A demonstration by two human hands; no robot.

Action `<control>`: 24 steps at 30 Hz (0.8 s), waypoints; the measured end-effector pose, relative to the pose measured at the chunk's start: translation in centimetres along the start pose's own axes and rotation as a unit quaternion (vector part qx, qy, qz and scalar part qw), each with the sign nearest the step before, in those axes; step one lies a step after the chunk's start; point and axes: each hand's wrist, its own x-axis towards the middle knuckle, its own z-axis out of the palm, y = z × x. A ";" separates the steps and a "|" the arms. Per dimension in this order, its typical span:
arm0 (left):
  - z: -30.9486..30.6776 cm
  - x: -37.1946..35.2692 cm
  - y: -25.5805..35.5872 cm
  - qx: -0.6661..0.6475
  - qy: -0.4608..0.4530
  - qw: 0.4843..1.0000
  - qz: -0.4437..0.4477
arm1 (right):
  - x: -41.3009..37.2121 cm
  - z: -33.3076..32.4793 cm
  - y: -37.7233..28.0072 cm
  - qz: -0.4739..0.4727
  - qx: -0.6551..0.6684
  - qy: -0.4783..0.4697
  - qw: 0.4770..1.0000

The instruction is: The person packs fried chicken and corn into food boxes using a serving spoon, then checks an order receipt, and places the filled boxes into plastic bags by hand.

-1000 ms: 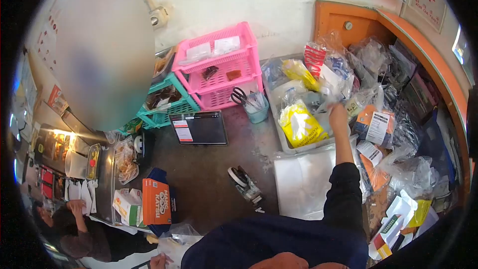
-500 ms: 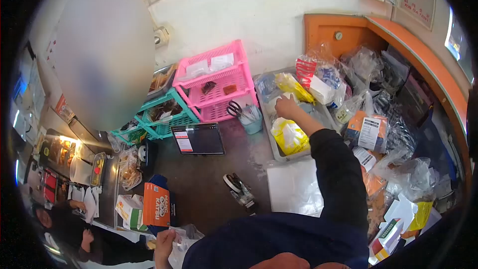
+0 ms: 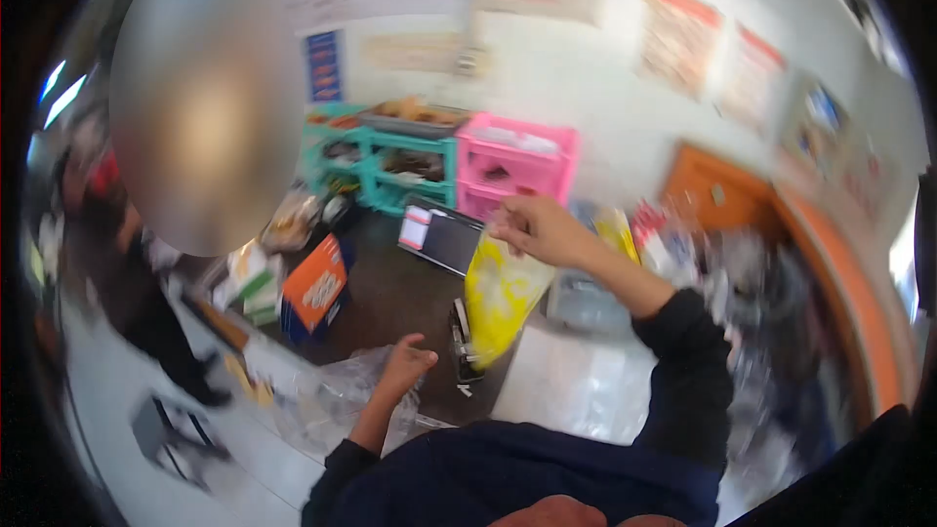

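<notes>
My right hand pinches the top of a yellow plastic packet with pale contents, which hangs over the dark table. Lower and to the left, my left hand is at a clear plastic bag, thumb and a finger showing; blur hides whether it grips the bag. Between the hands lies a black stapler. Behind the yellow packet stands a tablet, partly covered by it. An orange and dark blue box is beyond my left hand.
Teal baskets and a pink basket stand against the wall. White sheets lie at the right, near a grey tray and heaped plastic bags. Another person stands at the far left near a dark stool.
My right hand has lifted the yellow packet out of the tray and carried it left over the table. My left hand has moved up and right with the clear bag beside it. The view has turned.
</notes>
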 end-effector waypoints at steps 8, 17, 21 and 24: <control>-1.8 -5.4 -1.9 -0.422 0.131 0.895 -0.070 | 2.9 7.4 -2.7 0.050 0.355 -0.256 0.898; -4.5 -7.7 0.2 -0.353 0.158 0.921 -0.037 | 3.9 11.9 0.2 -0.187 0.127 -0.012 0.974; -4.8 -7.1 -0.4 -0.325 0.170 0.930 -0.007 | 4.4 13.4 2.3 -0.202 0.078 0.034 0.976; -5.0 -7.4 0.3 -0.302 0.167 0.939 -0.006 | 3.9 13.2 0.8 -0.172 0.009 0.029 0.985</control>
